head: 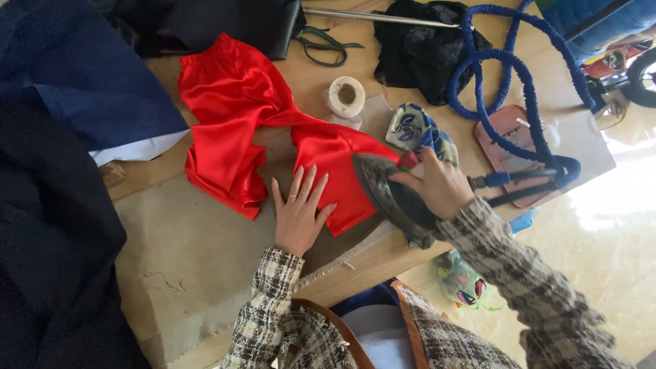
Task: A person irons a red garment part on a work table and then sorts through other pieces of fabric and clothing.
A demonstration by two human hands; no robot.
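The left hand (298, 212) lies flat, fingers spread, on the red cloth (239, 116) spread over the table (205, 253); the right hand (441, 184) grips the iron (389, 195), resting on the cloth's right edge

The left hand (298, 213) lies flat, palm down, fingers spread; the right hand (441, 184) is curled closed in a grip, wrist bent.

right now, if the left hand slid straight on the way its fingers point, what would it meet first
Probably the red satin garment: the left hand lies flat, fingertips already at its near fold, pointing up the table. Further along sits the tape roll.
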